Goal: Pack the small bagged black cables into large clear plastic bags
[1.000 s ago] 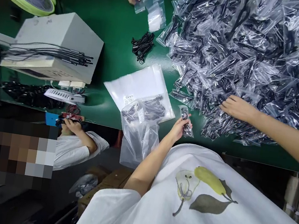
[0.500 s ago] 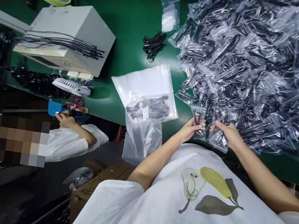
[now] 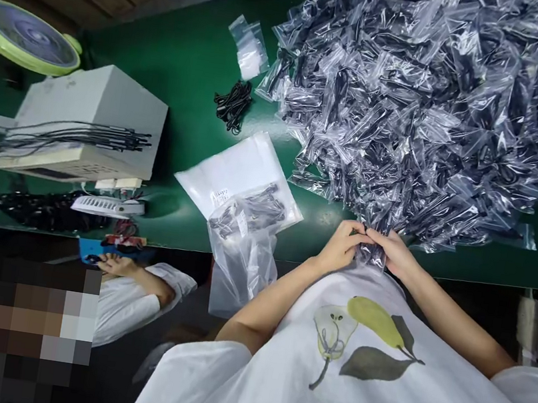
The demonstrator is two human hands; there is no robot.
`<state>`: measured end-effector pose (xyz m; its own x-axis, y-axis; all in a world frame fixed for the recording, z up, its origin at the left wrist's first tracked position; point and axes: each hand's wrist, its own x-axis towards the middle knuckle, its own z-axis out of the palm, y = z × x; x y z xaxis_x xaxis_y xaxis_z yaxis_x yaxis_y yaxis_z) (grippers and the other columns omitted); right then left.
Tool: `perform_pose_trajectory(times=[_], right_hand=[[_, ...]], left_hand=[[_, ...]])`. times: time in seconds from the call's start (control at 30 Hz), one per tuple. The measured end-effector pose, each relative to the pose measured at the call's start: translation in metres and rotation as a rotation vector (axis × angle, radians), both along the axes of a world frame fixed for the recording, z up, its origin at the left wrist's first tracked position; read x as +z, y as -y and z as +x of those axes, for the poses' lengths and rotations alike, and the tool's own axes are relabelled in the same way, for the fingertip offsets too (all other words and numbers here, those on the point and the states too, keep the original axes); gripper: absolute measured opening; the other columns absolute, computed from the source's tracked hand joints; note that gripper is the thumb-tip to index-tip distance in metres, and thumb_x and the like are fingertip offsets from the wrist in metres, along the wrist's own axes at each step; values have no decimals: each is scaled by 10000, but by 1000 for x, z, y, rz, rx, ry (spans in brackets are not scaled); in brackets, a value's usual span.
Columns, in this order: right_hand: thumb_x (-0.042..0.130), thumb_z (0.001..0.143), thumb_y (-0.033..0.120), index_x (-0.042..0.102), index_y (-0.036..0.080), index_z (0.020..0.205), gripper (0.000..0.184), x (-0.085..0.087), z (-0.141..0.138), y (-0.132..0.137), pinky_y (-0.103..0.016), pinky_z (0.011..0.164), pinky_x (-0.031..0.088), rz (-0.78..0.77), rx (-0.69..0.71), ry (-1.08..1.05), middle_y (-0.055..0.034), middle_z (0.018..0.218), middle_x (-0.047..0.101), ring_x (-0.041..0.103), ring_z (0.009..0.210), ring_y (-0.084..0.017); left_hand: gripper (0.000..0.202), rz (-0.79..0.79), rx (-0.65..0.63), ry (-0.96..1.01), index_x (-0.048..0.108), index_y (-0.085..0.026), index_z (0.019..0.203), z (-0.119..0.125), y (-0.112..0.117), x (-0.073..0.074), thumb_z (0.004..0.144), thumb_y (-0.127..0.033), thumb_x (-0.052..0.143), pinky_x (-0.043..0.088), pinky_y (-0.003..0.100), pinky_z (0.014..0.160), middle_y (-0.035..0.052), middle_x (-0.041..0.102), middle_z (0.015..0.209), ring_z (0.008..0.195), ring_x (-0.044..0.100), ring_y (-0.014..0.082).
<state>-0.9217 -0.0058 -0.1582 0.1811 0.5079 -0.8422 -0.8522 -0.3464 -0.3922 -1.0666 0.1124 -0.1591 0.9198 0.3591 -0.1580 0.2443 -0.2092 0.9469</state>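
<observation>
Holding small clear bag [image 3: 373, 256] between left hand [image 3: 343, 246] and right hand [image 3: 396, 254], at near edge of worktop [image 3: 197, 36], just below pile of bagged cables [image 3: 414, 109]. Both hands' fingers pinched on it, nearly meeting. Best handled, probably: light pinch along bag's edge, dark contents kept clear of fingertips. Writing: white label [image 3: 242, 223] on large clear bag [image 3: 252, 266], print on white packet [image 3: 249, 165]; both too small to read. No legible brand.

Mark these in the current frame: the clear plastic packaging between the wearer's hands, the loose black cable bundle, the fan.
Clear plastic packaging [image 3: 372, 256]: head view, visible lower part.
Black cable bundle [image 3: 233, 106]: head view, middle of the coils.
Fan [image 3: 27, 36]: head view, middle of its round face.
</observation>
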Motion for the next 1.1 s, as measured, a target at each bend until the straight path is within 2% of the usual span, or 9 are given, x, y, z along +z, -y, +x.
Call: perform_pose_trajectory(times=[0.07,0.13,0.23,0.3,0.43,0.6,0.87,0.97,1.1], right_hand=[[907,628,375,758,174,954,410,1,-4,3,-316,801,576,14,34,84,-62,966,781,728,852,-222],[905,624,381,758,170,983,441,-1,-8,6,-345,848,566,14,51,187,-67,1005,778,724,899,-240],[841,704,430,747,179,1048,436,-7,-13,8,-394,897,555,18,91,372,-64,1054,770,714,954,-263],[804,741,455,747,190,1064,422,-11,-15,8,-424,937,543,-9,182,501,-61,1073,766,704,1007,-282],[798,740,454,750,214,1083,421,-15,-16,13,-460,1010,512,0,342,604,-60,1131,755,680,1103,-309],[613,882,559,710,207,1172,466,-18,-19,26,-436,893,569,54,292,385,-73,1047,768,721,970,-291],[439,976,507,610,96,1271,533,-9,10,14,-552,1074,406,-44,862,1168,-220,1315,608,556,1249,-371],[431,1005,468,663,120,1172,450,-4,48,-7,-516,970,490,88,1114,1200,-178,1160,680,645,1082,-329],[492,1003,230,684,207,1199,275,-12,137,-53,-542,1093,424,188,943,1448,-93,1388,616,583,1258,-277]], left_hand=[[295,-204,52,-15,734,-216,1014,4,5,6,931,-188,452,406,415,1066,85,586,1129,1148,537,223],[201,-419,267,-64,674,-208,1055,10,11,11,938,-297,537,412,401,1073,83,588,1176,1151,553,215],[568,-708,548,-105,547,-236,1263,23,21,14,777,-391,797,365,369,1137,86,546,1358,1294,507,226],[728,-899,598,-139,528,-233,1304,32,24,13,684,-393,875,366,357,1140,88,567,1387,1317,518,240],[623,-1172,631,-258,640,-162,1131,39,23,7,630,-421,906,477,383,1009,81,728,1071,1037,682,246],[615,-1270,643,-331,687,-130,1066,29,29,2,607,-471,916,508,416,956,77,753,898,926,718,259],[558,-1348,482,-361,730,-136,1013,30,42,1,512,-214,963,477,408,998,70,761,948,900,706,206],[488,-1296,573,-355,740,-131,960,37,32,5,526,-205,952,499,372,949,59,757,933,852,696,180],[446,-1218,695,-303,730,-160,1007,38,10,11,603,-215,911,523,316,863,25,747,946,819,681,143]])
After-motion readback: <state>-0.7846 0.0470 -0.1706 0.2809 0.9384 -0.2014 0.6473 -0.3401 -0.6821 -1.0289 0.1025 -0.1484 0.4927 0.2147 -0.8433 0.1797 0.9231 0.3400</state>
